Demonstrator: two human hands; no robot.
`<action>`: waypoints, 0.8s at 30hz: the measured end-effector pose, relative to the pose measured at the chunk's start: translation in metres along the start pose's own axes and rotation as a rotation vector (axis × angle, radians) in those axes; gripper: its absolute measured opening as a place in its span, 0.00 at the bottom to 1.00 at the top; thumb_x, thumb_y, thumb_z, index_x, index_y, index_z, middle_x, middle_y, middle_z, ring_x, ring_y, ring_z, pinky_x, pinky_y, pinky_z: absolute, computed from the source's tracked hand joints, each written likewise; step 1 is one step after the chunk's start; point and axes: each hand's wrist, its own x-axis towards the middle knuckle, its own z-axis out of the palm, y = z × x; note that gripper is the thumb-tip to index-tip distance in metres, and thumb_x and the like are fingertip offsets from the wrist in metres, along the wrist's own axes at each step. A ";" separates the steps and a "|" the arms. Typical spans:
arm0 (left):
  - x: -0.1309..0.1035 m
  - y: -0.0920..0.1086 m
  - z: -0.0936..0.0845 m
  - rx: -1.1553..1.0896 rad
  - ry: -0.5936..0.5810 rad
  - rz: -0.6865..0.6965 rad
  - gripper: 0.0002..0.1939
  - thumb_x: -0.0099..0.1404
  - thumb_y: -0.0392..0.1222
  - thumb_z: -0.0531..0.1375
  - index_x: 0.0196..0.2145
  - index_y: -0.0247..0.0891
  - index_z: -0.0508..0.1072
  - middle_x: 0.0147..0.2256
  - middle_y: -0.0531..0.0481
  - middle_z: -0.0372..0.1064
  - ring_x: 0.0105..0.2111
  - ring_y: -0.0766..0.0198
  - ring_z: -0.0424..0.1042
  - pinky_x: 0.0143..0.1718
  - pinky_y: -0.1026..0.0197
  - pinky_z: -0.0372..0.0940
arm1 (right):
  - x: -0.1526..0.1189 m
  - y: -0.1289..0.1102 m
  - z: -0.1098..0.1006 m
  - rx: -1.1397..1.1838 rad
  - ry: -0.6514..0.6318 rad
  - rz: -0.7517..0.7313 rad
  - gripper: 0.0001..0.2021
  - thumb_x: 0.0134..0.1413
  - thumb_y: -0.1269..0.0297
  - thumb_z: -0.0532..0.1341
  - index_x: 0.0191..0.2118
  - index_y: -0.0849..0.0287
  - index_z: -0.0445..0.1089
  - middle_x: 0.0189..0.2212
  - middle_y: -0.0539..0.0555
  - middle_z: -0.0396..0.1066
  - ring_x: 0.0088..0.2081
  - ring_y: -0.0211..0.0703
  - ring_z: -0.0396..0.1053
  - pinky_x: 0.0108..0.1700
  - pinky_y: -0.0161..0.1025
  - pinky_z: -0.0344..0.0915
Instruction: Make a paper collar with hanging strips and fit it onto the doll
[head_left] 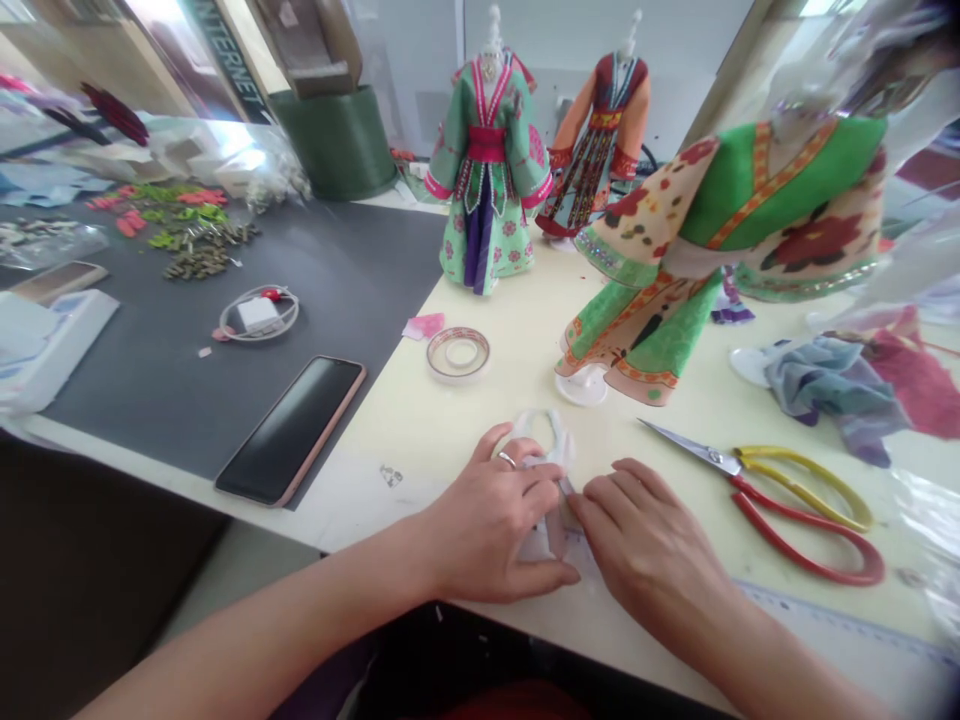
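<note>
My left hand [510, 520], with a ring on one finger, lies spread over a small pale fabric piece [559, 425] on the cream tabletop. Its fingertips press the piece down, and its thumb stretches out along the near side. From the right, my right hand [645, 530] pinches the edge of the same piece with curled fingers. Much of the fabric is hidden under the hands; a looped white end shows beyond the left fingers. Scissors [720, 460] with one yellow and one red handle lie to the right of my right hand, blades pointing left.
Costumed doll figures stand behind: a teal one [491, 170], an orange-sleeved one [607, 130] and a green one [660, 310]. A tape roll [458, 373], a phone [292, 430] and a coiled cable [292, 325] lie leftward. Crumpled cloth [825, 385] is at right.
</note>
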 end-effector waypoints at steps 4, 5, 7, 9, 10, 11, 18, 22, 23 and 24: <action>0.002 -0.001 -0.001 -0.037 -0.004 -0.029 0.19 0.59 0.54 0.59 0.41 0.36 0.70 0.48 0.45 0.71 0.52 0.48 0.62 0.60 0.44 0.41 | -0.002 -0.005 -0.001 -0.028 0.008 0.026 0.09 0.50 0.80 0.55 0.28 0.63 0.69 0.24 0.54 0.62 0.30 0.45 0.57 0.45 0.48 0.59; 0.002 -0.001 -0.001 -0.039 -0.004 -0.032 0.18 0.60 0.53 0.59 0.40 0.36 0.70 0.48 0.45 0.72 0.52 0.49 0.62 0.60 0.44 0.41 | -0.003 -0.006 -0.002 -0.035 0.004 0.034 0.09 0.50 0.80 0.55 0.28 0.62 0.69 0.24 0.54 0.62 0.30 0.45 0.57 0.45 0.48 0.58; 0.003 -0.001 -0.003 -0.042 -0.005 -0.040 0.16 0.60 0.51 0.60 0.40 0.37 0.70 0.47 0.46 0.72 0.53 0.49 0.62 0.60 0.44 0.40 | -0.005 -0.009 -0.004 -0.046 -0.014 0.052 0.09 0.50 0.80 0.55 0.28 0.61 0.68 0.24 0.54 0.62 0.30 0.45 0.57 0.46 0.48 0.58; 0.004 -0.001 -0.005 -0.067 -0.016 -0.051 0.15 0.59 0.50 0.60 0.39 0.38 0.70 0.47 0.47 0.72 0.53 0.49 0.62 0.60 0.44 0.41 | -0.007 -0.012 -0.007 -0.045 -0.030 0.067 0.09 0.50 0.81 0.55 0.27 0.61 0.68 0.24 0.54 0.62 0.30 0.45 0.57 0.46 0.48 0.57; 0.004 -0.002 -0.006 -0.089 -0.019 -0.058 0.14 0.59 0.50 0.61 0.39 0.38 0.71 0.47 0.47 0.72 0.53 0.50 0.62 0.60 0.45 0.42 | -0.009 -0.014 -0.008 -0.038 -0.034 0.072 0.10 0.50 0.80 0.55 0.26 0.60 0.67 0.24 0.54 0.62 0.30 0.45 0.57 0.46 0.48 0.57; 0.005 -0.002 -0.007 -0.113 -0.016 -0.065 0.14 0.59 0.49 0.62 0.39 0.39 0.71 0.47 0.48 0.72 0.53 0.51 0.63 0.60 0.46 0.44 | -0.011 -0.015 -0.009 -0.029 -0.036 0.077 0.10 0.51 0.80 0.55 0.26 0.60 0.67 0.25 0.54 0.62 0.30 0.46 0.57 0.46 0.48 0.57; 0.009 -0.012 -0.013 -0.231 0.091 -0.104 0.12 0.60 0.44 0.62 0.40 0.37 0.71 0.48 0.45 0.72 0.52 0.53 0.63 0.56 0.49 0.54 | -0.024 -0.015 -0.022 0.034 0.039 0.104 0.09 0.56 0.76 0.54 0.31 0.61 0.70 0.28 0.55 0.65 0.33 0.47 0.60 0.43 0.47 0.58; -0.001 -0.011 -0.023 -0.230 0.180 -0.135 0.09 0.62 0.42 0.60 0.40 0.38 0.71 0.46 0.45 0.73 0.50 0.56 0.66 0.54 0.49 0.58 | -0.038 -0.006 -0.032 -0.003 0.121 0.184 0.08 0.60 0.69 0.54 0.34 0.63 0.70 0.31 0.57 0.68 0.35 0.48 0.62 0.41 0.46 0.59; -0.006 -0.010 -0.025 -0.216 0.208 -0.151 0.09 0.62 0.42 0.60 0.40 0.38 0.71 0.45 0.45 0.73 0.49 0.56 0.67 0.53 0.50 0.59 | -0.043 -0.003 -0.034 -0.020 0.136 0.206 0.08 0.60 0.68 0.55 0.34 0.63 0.70 0.31 0.57 0.68 0.35 0.48 0.62 0.41 0.46 0.59; -0.011 -0.008 -0.027 -0.198 0.233 -0.165 0.08 0.62 0.41 0.60 0.40 0.38 0.71 0.44 0.46 0.73 0.48 0.57 0.68 0.51 0.51 0.60 | -0.048 -0.001 -0.034 -0.035 0.146 0.222 0.08 0.60 0.67 0.55 0.34 0.63 0.70 0.31 0.57 0.69 0.35 0.48 0.63 0.41 0.45 0.59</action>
